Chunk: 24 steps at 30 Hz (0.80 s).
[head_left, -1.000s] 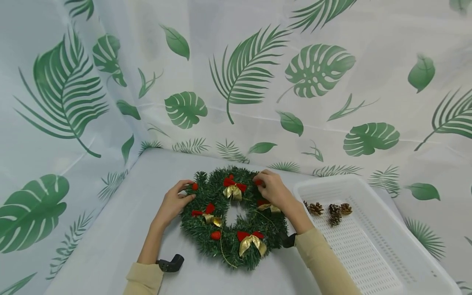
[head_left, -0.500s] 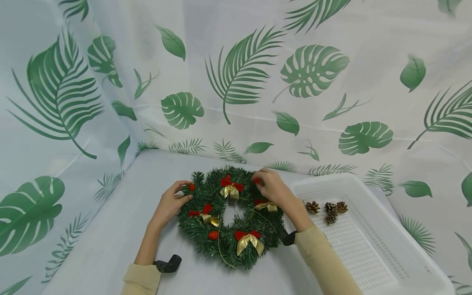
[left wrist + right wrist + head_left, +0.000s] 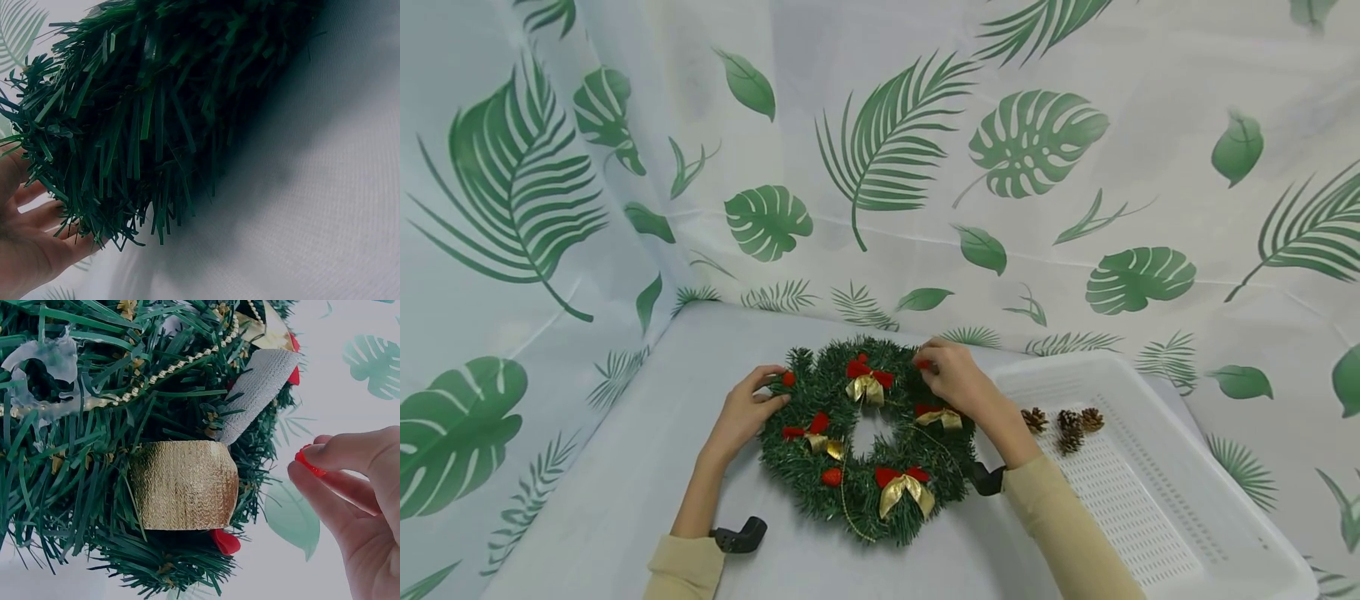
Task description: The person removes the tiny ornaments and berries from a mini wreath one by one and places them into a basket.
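Note:
An evergreen wreath (image 3: 808,487) trimmed with red-and-gold bows (image 3: 906,492), red berries (image 3: 831,477) and a gold bead string lies on the white table. My left hand (image 3: 739,421) holds its left edge, thumb and fingers spread around the greenery beside another red berry. In the left wrist view, tinsel needles partly cover the fingers (image 3: 47,215). At the upper right of the wreath, my right hand (image 3: 957,382) pinches a small, bumpy red berry (image 3: 310,462) between thumb and fingertips. The right wrist view shows a gap between that berry and the greenery.
To the right stands a white perforated plastic basket (image 3: 1247,521) with several pine cones (image 3: 1070,432) inside, partly behind the right forearm. A white curtain (image 3: 910,258) printed with green leaves hangs behind and left of the table (image 3: 602,508).
The whole head view has shifted slightly left. Both hands keep their places at the wreath, the right still pinching the red berry.

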Tool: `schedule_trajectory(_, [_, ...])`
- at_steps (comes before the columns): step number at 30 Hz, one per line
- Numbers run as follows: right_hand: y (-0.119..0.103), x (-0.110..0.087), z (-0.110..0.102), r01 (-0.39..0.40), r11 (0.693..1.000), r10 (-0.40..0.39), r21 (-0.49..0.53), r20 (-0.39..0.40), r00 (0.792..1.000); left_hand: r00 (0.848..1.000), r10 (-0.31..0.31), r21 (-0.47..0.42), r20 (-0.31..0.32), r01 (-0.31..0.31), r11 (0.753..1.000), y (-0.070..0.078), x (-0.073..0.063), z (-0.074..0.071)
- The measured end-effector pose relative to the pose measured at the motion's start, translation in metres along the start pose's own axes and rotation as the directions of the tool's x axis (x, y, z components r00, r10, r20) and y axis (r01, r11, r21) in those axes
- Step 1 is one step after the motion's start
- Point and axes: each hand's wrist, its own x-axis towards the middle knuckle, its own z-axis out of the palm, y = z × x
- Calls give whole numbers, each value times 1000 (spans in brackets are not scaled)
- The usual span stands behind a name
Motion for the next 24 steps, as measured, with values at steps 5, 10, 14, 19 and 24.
schedule_trajectory(5, [0, -2, -3, -9, 1000, 9, -5, 21, 1000, 1000, -4, 1, 2, 4, 1000, 2, -1, 0])
schedule_trajectory(10, [0, -2, -5, -1, 1000, 1, -4, 25, 1000, 1000, -5, 1, 3, 5, 1000, 2, -2, 0])
schedule_trajectory(14, [0, -3, -7, 8, 1000, -8, -5, 25, 1000, 1000, -7, -2, 6, 7, 1000, 1, -1, 0])
schedule_trajectory(19, [0, -5, -11, 52, 999, -52, -14, -7, 999, 1000, -7, -8, 4, 7, 1000, 1, 0, 0])
schedule_trajectory(24, [-1, -8, -18, 89, 996, -89, -3, -33, 996, 1000, -11, -4, 4, 11, 1000, 0, 0, 0])
